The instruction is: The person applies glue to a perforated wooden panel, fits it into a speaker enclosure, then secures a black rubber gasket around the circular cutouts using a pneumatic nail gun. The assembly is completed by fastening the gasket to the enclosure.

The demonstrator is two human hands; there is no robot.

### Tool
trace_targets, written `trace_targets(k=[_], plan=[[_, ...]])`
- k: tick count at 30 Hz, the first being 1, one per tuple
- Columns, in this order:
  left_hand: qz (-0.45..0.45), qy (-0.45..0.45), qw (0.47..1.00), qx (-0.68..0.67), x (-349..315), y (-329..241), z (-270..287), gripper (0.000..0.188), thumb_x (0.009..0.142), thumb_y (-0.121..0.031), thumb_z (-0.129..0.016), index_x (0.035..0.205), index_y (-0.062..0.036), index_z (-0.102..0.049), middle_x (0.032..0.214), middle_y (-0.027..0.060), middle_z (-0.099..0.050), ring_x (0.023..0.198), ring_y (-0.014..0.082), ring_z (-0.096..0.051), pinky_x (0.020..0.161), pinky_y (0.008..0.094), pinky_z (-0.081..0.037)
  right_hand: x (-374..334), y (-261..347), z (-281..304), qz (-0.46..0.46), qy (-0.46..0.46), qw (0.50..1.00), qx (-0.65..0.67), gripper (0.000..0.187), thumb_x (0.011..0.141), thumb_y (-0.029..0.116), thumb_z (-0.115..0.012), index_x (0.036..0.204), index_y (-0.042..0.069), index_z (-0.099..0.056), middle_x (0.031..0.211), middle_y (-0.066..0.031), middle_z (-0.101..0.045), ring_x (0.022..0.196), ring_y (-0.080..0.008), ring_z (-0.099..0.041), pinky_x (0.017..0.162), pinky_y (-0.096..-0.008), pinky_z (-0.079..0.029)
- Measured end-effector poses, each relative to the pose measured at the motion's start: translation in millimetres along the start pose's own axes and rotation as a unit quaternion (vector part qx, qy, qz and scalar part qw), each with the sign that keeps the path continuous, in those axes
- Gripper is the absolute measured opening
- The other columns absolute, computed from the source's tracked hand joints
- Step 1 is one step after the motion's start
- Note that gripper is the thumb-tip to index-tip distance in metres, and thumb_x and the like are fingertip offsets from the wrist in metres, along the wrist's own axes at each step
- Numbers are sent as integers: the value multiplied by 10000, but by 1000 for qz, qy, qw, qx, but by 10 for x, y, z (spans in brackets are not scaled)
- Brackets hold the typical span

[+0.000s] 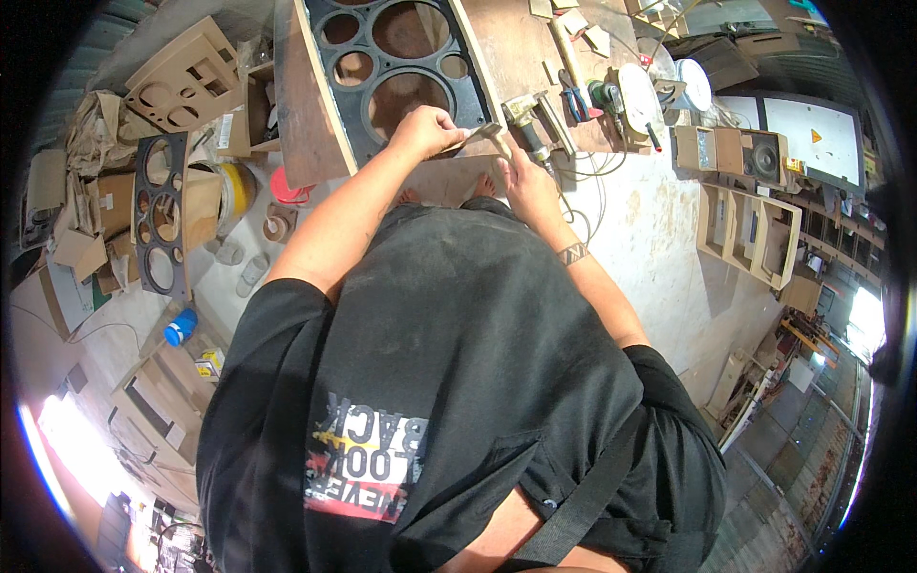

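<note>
While the person stands at the wooden workbench (521, 48), the left hand (427, 129) is closed in a fist around the handle end of a flat metal blade tool (478, 132), whose tip points toward the right hand. The right hand (523, 181) rests just beside that tip with fingers extended and loosely spread, pressed to the bench's near edge (whether it pinches anything cannot be told). The tool lies at the near edge of the bench, just right of the black panel with round cutouts (392, 53), which leans on the bench top inside a wooden frame. A power tool (530, 116) lies on the bench just beyond the right hand, with red-handled pliers (576, 97) and a round disc sander (630, 95) farther right. On the floor left of the bench stand a yellow tub (234, 186) (contents not visible), a second black cutout panel (158, 215) and a blue-capped container (179, 328). Right of the bench sit an open wooden speaker box (731, 151) with a speaker cone in it and an empty-looking wooden cabinet shell (750, 234).
</note>
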State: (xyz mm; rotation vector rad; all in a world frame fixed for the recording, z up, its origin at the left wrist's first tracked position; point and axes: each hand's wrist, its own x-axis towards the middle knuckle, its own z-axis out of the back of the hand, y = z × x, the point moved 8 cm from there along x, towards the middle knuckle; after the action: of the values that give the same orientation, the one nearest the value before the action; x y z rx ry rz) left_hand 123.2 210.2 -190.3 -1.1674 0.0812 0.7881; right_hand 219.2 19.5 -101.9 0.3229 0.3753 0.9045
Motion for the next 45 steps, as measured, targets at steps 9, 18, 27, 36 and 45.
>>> trace_targets(k=[9, 18, 27, 36, 45], plan=[[-134, 29, 991, -2, -13, -189, -46, 321, 780, -369, -833, 977, -115, -831, 868, 128, -783, 776, 286, -737, 763, 391, -568, -278, -758, 159, -130, -122, 963, 201, 364, 1064, 353, -556, 1199, 28, -648, 940, -234, -716, 902, -394, -712, 774, -471, -527], [-138, 35, 983, 112, -58, -270, 339, 249, 859, -273, -751, 1023, -93, -802, 920, 186, -749, 809, 319, -741, 774, 411, -567, -676, -1329, -99, -232, -77, 949, 199, 333, 1066, 291, -564, 1228, 12, -648, 942, -208, -709, 861, -305, -684, 798, -408, -524], [-185, -26, 942, 277, -1036, 161, 1084, 212, 844, -275, -765, 965, -115, -834, 934, 84, -707, 1002, 286, -624, 935, 429, -458, -833, -1406, -299, -222, -29, 954, 198, 350, 1071, 302, -557, 1141, -27, -657, 797, -152, -646, 737, -255, -605, 711, -413, -487], [-138, -65, 948, 279, -1217, 240, 1076, 215, 857, -305, -772, 993, -154, -842, 951, 33, -672, 1009, 229, -580, 948, 398, -398, -310, -592, 26, -112, -34, 971, 208, 394, 1059, 331, -572, 1290, 18, -633, 1023, -218, -742, 991, -375, -720, 860, -418, -538], [-123, -92, 949, 276, -1187, 312, 1001, 186, 857, -305, -778, 985, -187, -846, 915, 15, -675, 1004, 219, -579, 921, 400, -401, 127, 717, -223, 151, 140, 976, 70, 373, 1065, 370, -541, 1281, 66, -562, 865, -254, -709, 863, -457, -700, 727, -549, -538]])
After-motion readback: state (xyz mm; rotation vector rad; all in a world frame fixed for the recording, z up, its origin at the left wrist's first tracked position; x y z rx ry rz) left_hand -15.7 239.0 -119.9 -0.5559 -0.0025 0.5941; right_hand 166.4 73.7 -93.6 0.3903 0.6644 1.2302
